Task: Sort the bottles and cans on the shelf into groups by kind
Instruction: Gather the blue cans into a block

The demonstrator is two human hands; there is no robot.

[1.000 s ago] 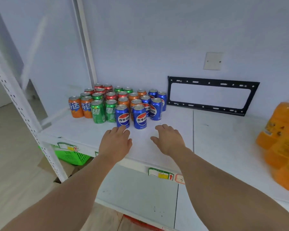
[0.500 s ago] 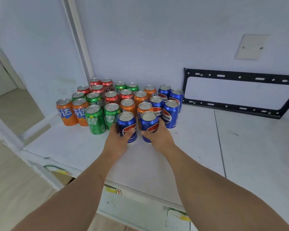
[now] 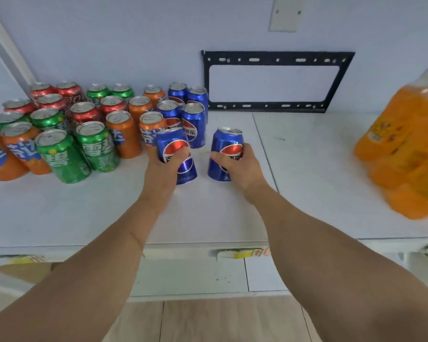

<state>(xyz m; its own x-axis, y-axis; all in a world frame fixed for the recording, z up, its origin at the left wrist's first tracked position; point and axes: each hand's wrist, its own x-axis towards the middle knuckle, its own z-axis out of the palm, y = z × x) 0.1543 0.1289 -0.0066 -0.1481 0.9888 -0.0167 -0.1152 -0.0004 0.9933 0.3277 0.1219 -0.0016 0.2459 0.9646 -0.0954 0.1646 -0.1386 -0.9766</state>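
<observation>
White shelf (image 3: 84,213) panels carry all items; the front edge bears price tags (image 3: 240,254), blurred and unreadable. Below the edge, a lower shelf and floor are only partly in view.

Nearest the camera, two bare forearms reach forward. The left hand (image 3: 164,166) wraps a blue can (image 3: 176,154); its fingers are closed round the can body, thumb across the logo, covering part of the label. This can tilts slightly, and whether its base touches the shelf cannot be told. The right hand (image 3: 240,166) grips a second blue can (image 3: 226,154), fingers closed round its right side and hiding that half of the print.

Behind the left hand stand further blue cans (image 3: 194,124), partly masked by the held can. To the left are orange cans (image 3: 124,137), green cans (image 3: 62,156) and, farther back, red cans (image 3: 84,114); the leftmost orange can is cut off by the frame edge.

At the right edge, orange bottles (image 3: 405,149) are blurred and cropped. At the back wall sits a black metal bracket (image 3: 277,58); above it, a wall plate (image 3: 286,16) is cut off at the top.
</observation>
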